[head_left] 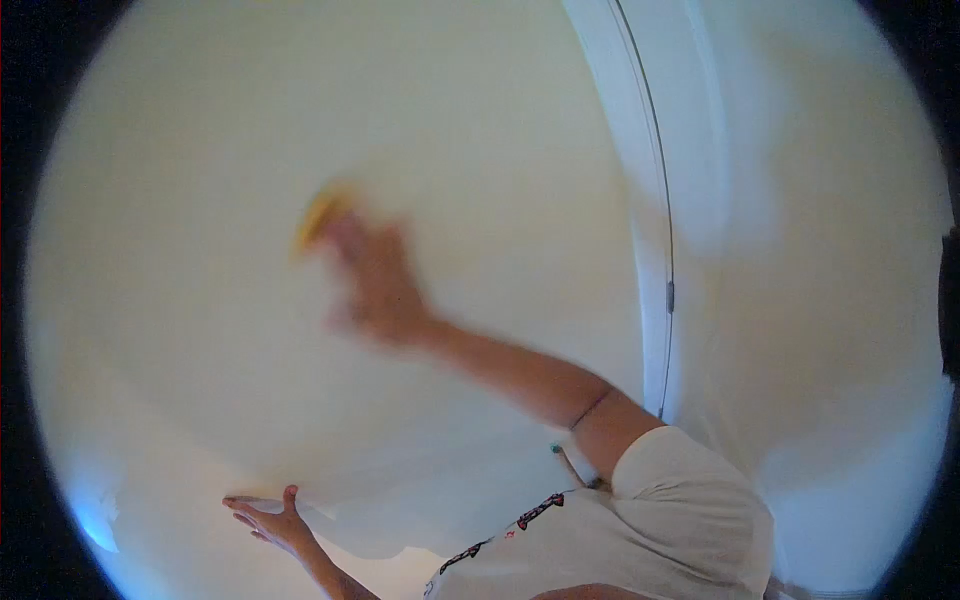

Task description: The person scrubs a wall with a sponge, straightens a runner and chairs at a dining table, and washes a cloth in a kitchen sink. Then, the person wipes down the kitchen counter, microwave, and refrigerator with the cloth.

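While the right hand (385, 285), blurred, has its fingers closed on a yellow object (320, 218) at their tips, the left hand (275, 523) is spread and empty, well apart below that grip. Behind both is a pale surface (200, 150); whether the yellow object touches it cannot be told.

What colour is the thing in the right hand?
The thing in the right hand is yellow-orange, though blurred; the head view shows it.
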### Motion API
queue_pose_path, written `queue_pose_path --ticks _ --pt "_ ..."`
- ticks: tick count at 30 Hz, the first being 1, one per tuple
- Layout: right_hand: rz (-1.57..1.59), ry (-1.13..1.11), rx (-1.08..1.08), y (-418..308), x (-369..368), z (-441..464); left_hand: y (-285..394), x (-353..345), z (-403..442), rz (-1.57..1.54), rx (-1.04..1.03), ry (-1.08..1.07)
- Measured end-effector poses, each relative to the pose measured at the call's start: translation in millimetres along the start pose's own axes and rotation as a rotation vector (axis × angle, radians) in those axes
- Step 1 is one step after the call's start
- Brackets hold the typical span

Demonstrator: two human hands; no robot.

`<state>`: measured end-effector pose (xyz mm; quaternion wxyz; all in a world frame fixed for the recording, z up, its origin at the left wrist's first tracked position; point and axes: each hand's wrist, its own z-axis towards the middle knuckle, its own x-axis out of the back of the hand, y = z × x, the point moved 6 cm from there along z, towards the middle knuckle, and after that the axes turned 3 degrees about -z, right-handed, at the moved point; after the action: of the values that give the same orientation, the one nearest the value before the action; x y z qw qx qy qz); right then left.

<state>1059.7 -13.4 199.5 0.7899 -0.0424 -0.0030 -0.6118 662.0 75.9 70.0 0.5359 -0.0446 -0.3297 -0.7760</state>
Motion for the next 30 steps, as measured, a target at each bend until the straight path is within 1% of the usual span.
queue_pose_path --ticks 1,2,3,5,6,7,8,9,10,11,13,14,15,16,17,18,19,20,22,24,25,26,27,28,29,30 --pt "0.153 -0.233 0.097 -47.5 -30.0 -21.5 0.0 -0.1 -0.7 0.027 0.016 -0.003" --pt "0.211 -0.424 0.218 -84.5 -41.1 -33.6 1.7 -1.8 -0.4 0.044 0.035 0.003" --pt "0.299 -0.33 0.304 -95.3 -40.4 -44.0 4.1 -3.9 0.1 0.036 0.031 0.012" --pt "0.278 -0.495 0.199 -61.4 -14.9 -20.7 -0.7 1.7 1.2 0.067 0.034 0.005" --pt "0.211 -0.344 0.069 -16.8 2.5 -15.7 -1.3 2.3 1.0 0.073 0.038 0.013" --pt "0.042 -0.067 0.073 32.8 24.5 -17.6 0.6 1.3 -0.2 0.065 0.015 0.017" --pt "-0.065 -0.041 -0.106 89.6 47.0 -16.1 1.2 0.9 0.8 0.062 -0.011 0.022" --pt "-0.253 0.028 -0.284 138.8 79.6 -10.3 1.1 -1.6 -0.7 0.068 0.0 0.028" --pt "-0.5 0.179 -0.316 198.2 100.2 -15.3 0.9 -0.5 -0.1 0.039 -0.013 0.027" --pt "-0.445 0.251 -0.444 212.7 131.4 -17.7 1.5 -0.7 -0.4 0.008 -0.03 0.021" --pt "-0.459 0.29 -0.476 215.5 115.5 -14.2 1.1 -0.7 0.9 -0.049 -0.029 0.019" --pt "-0.467 0.336 -0.5 211.1 102.2 -7.1 1.7 -1.3 2.2 -0.043 -0.036 0.028" --pt "-0.531 0.162 -0.503 148.9 71.6 5.5 0.8 -2.1 0.9 -0.036 -0.043 0.03" --pt "-0.405 0.059 -0.352 91.0 33.8 1.9 2.4 -1.8 1.6 -0.04 -0.046 0.019" --pt "-0.097 -0.045 -0.152 24.9 9.5 -7.4 4.5 -0.2 2.7 -0.02 -0.022 0.017" --pt "0.181 -0.193 -0.025 -30.0 -15.8 -18.0 3.9 4.7 3.6 0.0 0.004 0.019" --pt "0.226 -0.354 0.151 -75.1 -31.8 -23.4 4.9 5.8 3.4 -0.006 0.003 0.018" --pt "0.217 -0.348 0.16 -71.9 -27.8 -17.4 4.4 6.0 2.3 0.016 0.003 0.012" --pt "0.167 -0.469 0.293 -57.7 -22.9 1.9 5.6 5.7 7.4 0.014 0.01 0.041" --pt "-0.128 -0.157 0.054 27.5 26.2 54.1 4.1 1.5 5.5 0.026 -0.008 0.024" --pt "-0.374 -0.006 -0.082 89.8 46.1 79.3 6.7 0.2 6.7 0.019 0.002 0.041" --pt "-0.469 0.145 -0.285 147.2 80.1 105.0 6.6 0.5 6.1 0.004 -0.007 0.03" --pt "-0.417 0.347 -0.221 190.2 114.2 114.7 5.6 1.1 4.0 -0.009 -0.018 0.011" --pt "-0.414 0.313 -0.467 210.6 142.1 122.1 4.2 3.0 3.2 -0.012 -0.014 0.015" --pt "-0.418 0.319 -0.458 218.6 130.5 133.7 5.0 2.1 3.8 -0.02 -0.012 0.01" --pt "-0.141 0.418 -0.313 217.0 107.7 146.4 7.2 1.3 3.3 -0.032 -0.012 0.005"
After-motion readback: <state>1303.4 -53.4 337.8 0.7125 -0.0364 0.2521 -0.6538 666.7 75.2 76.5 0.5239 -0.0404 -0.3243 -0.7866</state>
